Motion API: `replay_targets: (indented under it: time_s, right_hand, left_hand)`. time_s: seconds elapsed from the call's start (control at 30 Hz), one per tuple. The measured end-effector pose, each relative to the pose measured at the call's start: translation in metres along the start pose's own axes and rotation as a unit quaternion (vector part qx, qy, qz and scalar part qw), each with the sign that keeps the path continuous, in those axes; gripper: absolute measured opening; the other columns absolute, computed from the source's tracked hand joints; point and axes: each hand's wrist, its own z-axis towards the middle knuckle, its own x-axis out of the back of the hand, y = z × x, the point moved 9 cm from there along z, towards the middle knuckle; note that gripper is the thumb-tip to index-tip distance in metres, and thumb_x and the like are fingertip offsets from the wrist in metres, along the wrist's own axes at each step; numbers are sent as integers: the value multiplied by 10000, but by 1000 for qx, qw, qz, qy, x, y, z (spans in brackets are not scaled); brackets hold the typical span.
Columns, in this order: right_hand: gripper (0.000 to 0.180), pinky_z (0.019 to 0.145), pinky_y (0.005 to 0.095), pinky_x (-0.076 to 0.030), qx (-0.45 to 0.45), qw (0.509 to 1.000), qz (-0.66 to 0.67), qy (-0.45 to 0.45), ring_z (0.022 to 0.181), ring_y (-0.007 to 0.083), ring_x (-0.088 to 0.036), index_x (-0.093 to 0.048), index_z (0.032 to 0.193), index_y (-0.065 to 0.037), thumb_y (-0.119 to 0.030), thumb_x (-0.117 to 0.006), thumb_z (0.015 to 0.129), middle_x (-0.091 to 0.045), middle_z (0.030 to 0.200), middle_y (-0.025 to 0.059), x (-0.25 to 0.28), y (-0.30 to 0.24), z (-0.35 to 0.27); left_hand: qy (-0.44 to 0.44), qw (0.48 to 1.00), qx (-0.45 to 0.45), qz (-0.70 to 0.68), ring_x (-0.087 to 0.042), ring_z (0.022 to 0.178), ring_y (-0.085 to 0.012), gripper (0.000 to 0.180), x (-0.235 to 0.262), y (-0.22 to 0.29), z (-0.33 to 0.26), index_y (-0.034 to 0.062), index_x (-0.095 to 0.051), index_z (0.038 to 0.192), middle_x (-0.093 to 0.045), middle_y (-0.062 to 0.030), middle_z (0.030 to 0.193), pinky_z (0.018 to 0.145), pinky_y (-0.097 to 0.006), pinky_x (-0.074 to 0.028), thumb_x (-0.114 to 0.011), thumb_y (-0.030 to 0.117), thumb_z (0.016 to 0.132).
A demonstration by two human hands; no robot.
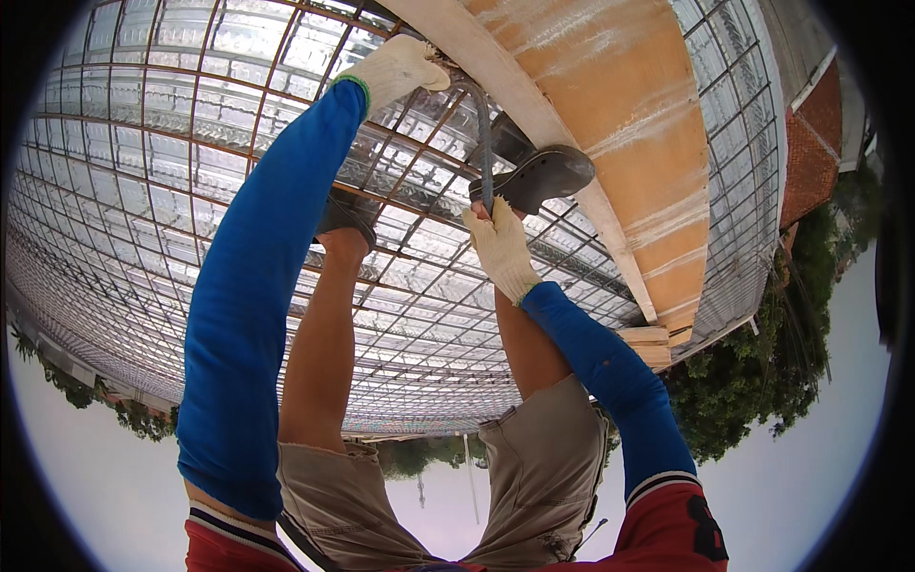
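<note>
A white knit glove covers my left hand (401, 72), which reaches out over the rebar mesh (195, 143) beside the edge of a wooden board (515, 81). Its fingers curl near the bent end of a dark grey curved metal bar (485, 133); what they hold, if anything, is hidden. My right hand (502, 246), gloved too, is closed around the bar's lower end. Just past that hand is my dark clog (545, 179), set against the board. The other shoe (345, 221) stands on the mesh, further left.
Ribbed shiny metal decking (105, 91) lies under the mesh. An orange-brown plywood sheet (634, 114) adjoins the board on the right. Stacked timber pieces (648, 345) lie at the board's end. Trees (753, 381) and a brick-red surface (812, 153) show beyond the deck's right edge.
</note>
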Motion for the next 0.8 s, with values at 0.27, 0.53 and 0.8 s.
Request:
replay_targets:
  time_s: [0.27, 0.53, 0.8]
  right_hand:
    - [284, 627, 385, -497, -109, 978, -53, -167, 667, 210, -636, -557, 900, -7, -228, -693, 1017, -576, 676, 76, 51, -37, 7]
    - [144, 672, 276, -511, -136, 927, 345, -51, 712, 145, -614, -595, 1099, -55, -181, -658, 1070, -579, 763, -16, -1, -3, -12]
    - [350, 775, 426, -535, 9, 985, -172, -10, 850, 357, -702, -612, 1035, 21, -323, -678, 1029, -700, 886, 201, 48, -15, 10]
  left_hand:
    - [80, 994, 70, -38, -744, 898, -385, 465, -9, -20, -19, -26, -794, 1078, -769, -250, 960, 823, -438, -580, -786, 360, 819]
    - [-8, 997, 63, 33, -742, 1015, -402, 474, 0, 5, -7, -18, -797, 1071, -758, -277, 1024, 915, -460, -575, -774, 382, 818]
    - [20, 996, 80, -30, -733, 1044, -406, 456, -24, 4, -22, 41, -810, 1112, -780, -229, 1098, 945, -463, -564, -753, 397, 832]
